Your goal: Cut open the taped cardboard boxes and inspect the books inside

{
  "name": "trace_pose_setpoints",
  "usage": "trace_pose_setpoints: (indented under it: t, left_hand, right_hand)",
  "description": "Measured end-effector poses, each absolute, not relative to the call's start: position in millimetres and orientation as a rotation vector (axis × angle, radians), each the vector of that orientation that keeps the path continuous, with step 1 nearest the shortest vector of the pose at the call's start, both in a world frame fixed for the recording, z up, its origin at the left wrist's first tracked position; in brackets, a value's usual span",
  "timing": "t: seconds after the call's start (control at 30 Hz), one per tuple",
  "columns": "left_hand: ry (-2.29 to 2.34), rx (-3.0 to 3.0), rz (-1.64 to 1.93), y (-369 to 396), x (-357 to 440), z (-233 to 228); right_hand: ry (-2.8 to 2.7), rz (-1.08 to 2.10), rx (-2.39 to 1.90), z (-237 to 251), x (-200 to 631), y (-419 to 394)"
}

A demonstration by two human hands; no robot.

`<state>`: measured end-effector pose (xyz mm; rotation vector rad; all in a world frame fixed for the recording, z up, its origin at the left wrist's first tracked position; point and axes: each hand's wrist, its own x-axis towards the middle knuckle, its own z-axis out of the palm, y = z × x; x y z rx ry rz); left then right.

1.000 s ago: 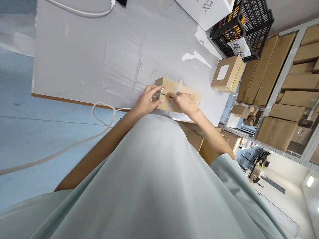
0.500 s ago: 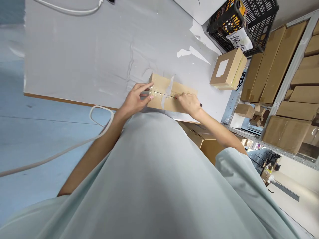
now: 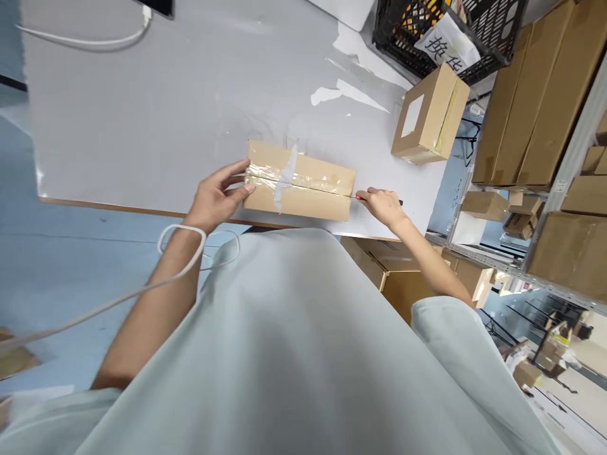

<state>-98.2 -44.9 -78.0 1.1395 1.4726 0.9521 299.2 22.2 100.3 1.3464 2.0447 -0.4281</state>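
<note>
A flat cardboard box (image 3: 303, 183) lies near the front edge of the white table (image 3: 165, 114), with clear tape along its top seam. My left hand (image 3: 215, 197) rests against the box's left end, fingers spread on it. My right hand (image 3: 385, 205) is just past the box's right end and grips a thin cutter (image 3: 364, 198) with a red tip. The tip sits at the right end of the seam.
A smaller taped box (image 3: 429, 117) stands at the table's right. A black crate (image 3: 446, 31) with a paper label sits behind it. Shelves of cartons (image 3: 535, 114) line the right side. A white cable (image 3: 142, 284) hangs by my left arm. More cartons (image 3: 389, 272) sit under the table.
My right hand has drawn the cutter rightwards along the seam, from the box's middle to its right end. My left hand slid from the top of the box to its left end.
</note>
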Motion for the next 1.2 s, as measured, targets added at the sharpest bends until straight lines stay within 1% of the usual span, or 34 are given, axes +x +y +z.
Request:
trace_pose_setpoints:
  t: [0.17, 0.3, 0.37, 0.43, 0.47, 0.53, 0.63, 0.73, 0.87, 1.0, 1.1, 1.2]
  left_hand:
    - [1.505, 1.175, 0.926, -45, -101, -75]
    - [1.528, 1.135, 0.935, -44, -103, -74]
    - [1.545, 1.107, 0.935, -44, -103, -73]
    - [1.578, 1.065, 0.945, -46, -105, -69]
    - [1.608, 1.035, 0.954, -47, -107, -67]
    - [1.694, 0.963, 0.968, -49, -112, -61]
    - [1.826, 0.847, 0.969, -48, -123, -53]
    - [1.882, 0.771, 0.982, -46, -136, -53]
    - [1.938, 0.735, 0.971, -41, -144, -60]
    - [1.880, 0.798, 0.812, -29, -121, -68]
    - [1.756, 0.916, 0.641, -15, -85, -73]
    - [1.610, 1.007, 0.459, -4, -55, -77]
  right_hand:
    - [2.234, -0.689, 1.432, 52, 328, 11]
    - [2.304, -0.857, 1.617, 8, 336, -14]
    - [2.311, -0.892, 1.815, -12, 339, -29]
    - [2.267, -0.944, 2.119, -29, 341, -46]
    - [2.209, -1.012, 2.282, -38, 341, -55]
    - [2.025, -1.245, 2.524, -54, 334, -68]
    - [1.798, -1.616, 2.609, -70, 306, -75]
    - [1.811, -1.745, 2.647, -70, 263, -69]
    - [1.954, -1.574, 2.729, -42, 224, -59]
    - [2.133, -1.324, 2.752, 12, 234, -57]
    - [2.165, -1.015, 2.784, 55, 254, -56]
    - [2.165, -0.690, 2.725, 81, 257, -55]
